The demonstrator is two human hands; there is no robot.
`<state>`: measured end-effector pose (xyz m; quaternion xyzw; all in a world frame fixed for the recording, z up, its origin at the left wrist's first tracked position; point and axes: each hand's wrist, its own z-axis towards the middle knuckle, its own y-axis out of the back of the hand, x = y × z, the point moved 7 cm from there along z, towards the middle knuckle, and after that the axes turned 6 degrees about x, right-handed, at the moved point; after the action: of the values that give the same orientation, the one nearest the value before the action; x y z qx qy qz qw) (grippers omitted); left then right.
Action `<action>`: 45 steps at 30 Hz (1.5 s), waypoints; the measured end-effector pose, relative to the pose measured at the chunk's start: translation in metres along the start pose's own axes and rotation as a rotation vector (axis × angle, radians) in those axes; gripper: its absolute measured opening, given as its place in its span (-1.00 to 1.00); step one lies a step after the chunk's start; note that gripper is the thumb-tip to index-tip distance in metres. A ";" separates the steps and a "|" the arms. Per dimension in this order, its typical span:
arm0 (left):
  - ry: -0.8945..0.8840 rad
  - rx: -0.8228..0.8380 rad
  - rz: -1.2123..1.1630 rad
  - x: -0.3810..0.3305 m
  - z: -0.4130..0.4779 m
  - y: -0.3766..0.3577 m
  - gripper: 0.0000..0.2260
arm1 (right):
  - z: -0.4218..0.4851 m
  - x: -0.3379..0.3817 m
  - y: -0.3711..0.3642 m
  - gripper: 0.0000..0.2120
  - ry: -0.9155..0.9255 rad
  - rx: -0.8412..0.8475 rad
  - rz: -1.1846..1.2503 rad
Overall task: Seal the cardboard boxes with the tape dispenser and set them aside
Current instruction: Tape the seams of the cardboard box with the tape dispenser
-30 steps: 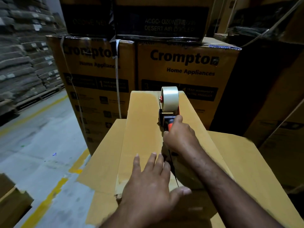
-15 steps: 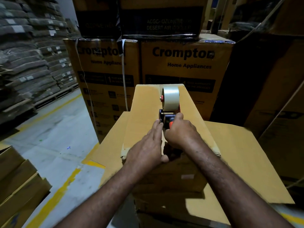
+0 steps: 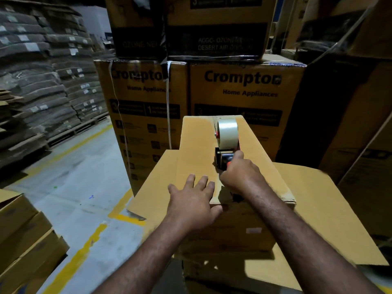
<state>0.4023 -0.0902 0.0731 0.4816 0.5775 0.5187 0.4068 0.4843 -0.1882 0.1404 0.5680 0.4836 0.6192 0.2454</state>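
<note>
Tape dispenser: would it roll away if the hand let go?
Probably not: the clear tape roll sits framed in the black and red tape dispenser. It might tip sideways, standing tall and narrow on the brown cardboard box. Likely light, since the right hand alone grips it.

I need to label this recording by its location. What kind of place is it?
Most likely a warehouse. Large printed appliance boxes stand stacked straight ahead, tall piles of labelled bundles sit on pallets at the left, and yellow lines are painted on the concrete floor.
</note>
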 end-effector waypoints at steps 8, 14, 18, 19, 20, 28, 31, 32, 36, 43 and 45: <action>-0.015 -0.029 -0.058 0.002 0.004 -0.003 -0.33 | -0.017 0.005 -0.002 -0.52 -0.097 -0.034 -0.048; -0.038 -0.006 -0.071 0.008 0.008 -0.004 -0.28 | -0.060 -0.001 -0.001 -0.58 -0.100 -0.004 -0.115; -0.063 0.032 -0.067 0.005 0.007 -0.006 -0.22 | -0.078 -0.006 0.002 -0.56 -0.118 0.025 -0.133; -0.069 0.040 -0.068 0.004 0.008 -0.006 -0.21 | -0.079 -0.006 0.004 -0.54 -0.121 0.027 -0.134; -0.070 0.050 -0.074 0.005 0.010 -0.005 -0.21 | -0.078 -0.006 0.005 -0.53 -0.121 0.024 -0.137; -0.050 -0.002 -0.115 0.008 0.014 -0.003 -0.07 | -0.092 -0.014 0.013 -0.51 -0.092 0.062 -0.113; -0.051 -0.031 -0.132 0.006 0.013 0.001 -0.11 | -0.109 -0.022 0.015 -0.56 -0.080 0.072 -0.125; -0.061 -0.027 -0.143 0.005 0.013 0.001 -0.12 | -0.114 -0.023 0.015 -0.58 -0.077 0.063 -0.125; -0.077 0.004 -0.142 0.003 0.014 0.000 -0.15 | -0.135 -0.018 0.017 -0.60 -0.053 0.042 -0.101; -0.411 0.188 -0.063 -0.003 0.034 0.013 -0.01 | -0.169 -0.020 0.005 -0.59 -0.043 -0.021 -0.093; -0.495 0.208 -0.149 -0.008 0.037 0.017 -0.06 | -0.172 -0.024 0.003 -0.59 -0.047 -0.039 -0.065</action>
<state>0.4424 -0.0900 0.0847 0.5890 0.5447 0.2919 0.5208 0.3289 -0.2647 0.1511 0.5614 0.4837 0.6068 0.2875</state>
